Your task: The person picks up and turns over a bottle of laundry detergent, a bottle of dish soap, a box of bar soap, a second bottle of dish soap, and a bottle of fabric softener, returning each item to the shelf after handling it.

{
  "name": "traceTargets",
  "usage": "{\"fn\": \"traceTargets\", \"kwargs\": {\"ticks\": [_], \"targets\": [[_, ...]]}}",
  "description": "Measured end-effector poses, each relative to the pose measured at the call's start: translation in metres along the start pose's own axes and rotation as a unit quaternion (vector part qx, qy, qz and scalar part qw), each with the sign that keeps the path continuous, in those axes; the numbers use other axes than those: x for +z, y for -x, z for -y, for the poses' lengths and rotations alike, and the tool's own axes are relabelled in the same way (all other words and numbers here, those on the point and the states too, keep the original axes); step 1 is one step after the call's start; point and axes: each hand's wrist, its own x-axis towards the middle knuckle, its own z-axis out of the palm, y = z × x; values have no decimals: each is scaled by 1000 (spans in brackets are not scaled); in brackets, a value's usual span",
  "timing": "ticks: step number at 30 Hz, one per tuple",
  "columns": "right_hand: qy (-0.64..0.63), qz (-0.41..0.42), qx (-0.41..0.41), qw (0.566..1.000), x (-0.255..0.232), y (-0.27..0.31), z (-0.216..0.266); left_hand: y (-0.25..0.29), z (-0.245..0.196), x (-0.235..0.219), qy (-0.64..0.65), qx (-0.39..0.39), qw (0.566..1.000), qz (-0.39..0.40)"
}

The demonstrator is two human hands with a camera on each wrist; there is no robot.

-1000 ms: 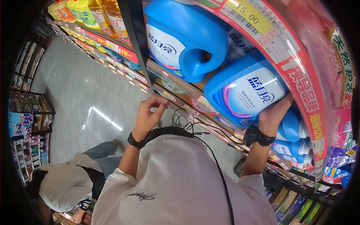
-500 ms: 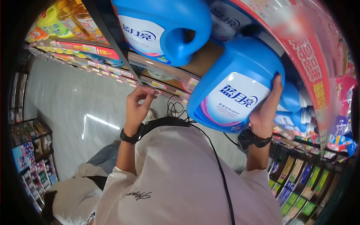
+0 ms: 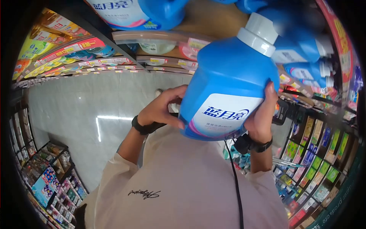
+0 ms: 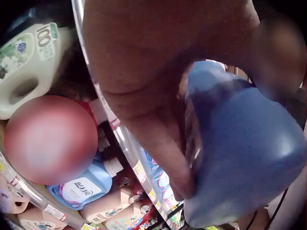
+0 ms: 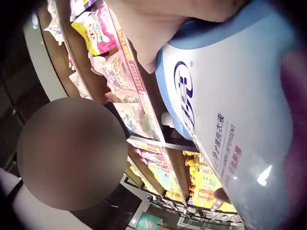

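A large blue detergent bottle [image 3: 232, 80] with a white cap and white label is held in front of the chest, off the shelf. My right hand [image 3: 263, 114] grips its right side, thumb on the front edge. On its left side, my left hand [image 3: 164, 107] touches the lower part, thumb at the bottom corner; its other fingers are partly hidden behind the bottle. In the left wrist view the left hand [image 4: 153, 96] lies along the blue bottle [image 4: 244, 148]. The right wrist view has the right hand [image 5: 168, 24] at the edge of the bottle's label [image 5: 230, 96].
Another blue bottle [image 3: 129, 15] stands on the shelf [image 3: 217, 19] at the top, with more blue bottles [image 3: 305, 53] at the right. Yellow and amber bottles fill shelves at the upper left. A black cable [image 3: 234, 179] hangs down the shirt. Shelving stands at both sides.
The right hand has brought the bottle off the shelf and closer to the body, its cap now showing. My left hand has moved right to touch the bottle. The view has shifted.
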Motion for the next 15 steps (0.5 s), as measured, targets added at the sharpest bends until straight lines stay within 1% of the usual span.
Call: {"fn": "traceTargets", "kwargs": {"ticks": [2, 3, 5, 7, 9, 10, 11, 14, 15], "targets": [[-7, 17, 14, 1000, -8, 13, -6, -2, 2, 6, -6, 17, 1000, 20], [2, 29, 10, 1000, -13, 19, -8, -8, -6, 16, -19, 12, 999, 34], [-14, 33, 39, 999, -17, 32, -7, -12, -8, 37, -8, 35, 998, 48], [-45, 35, 74, 996, -25, 41, -8, -7, 4, 57, 5, 26, 999, 45], [-109, 55, 125, 985, -38, 51, -6, 7, 24, 86, 107, -28, 994, -18], [-117, 54, 145, 981, -47, 57, -7, 13, 30, 101, 154, -54, 985, -51], [-127, 51, 162, 977, -55, 63, -8, 18, 32, 111, 156, -71, 984, -48], [-149, 61, 196, 967, -81, 87, -9, 32, 54, 144, 165, -70, 981, -80], [-145, 65, 202, 966, -90, 93, -10, 35, 55, 155, 164, -87, 980, -73]]}}
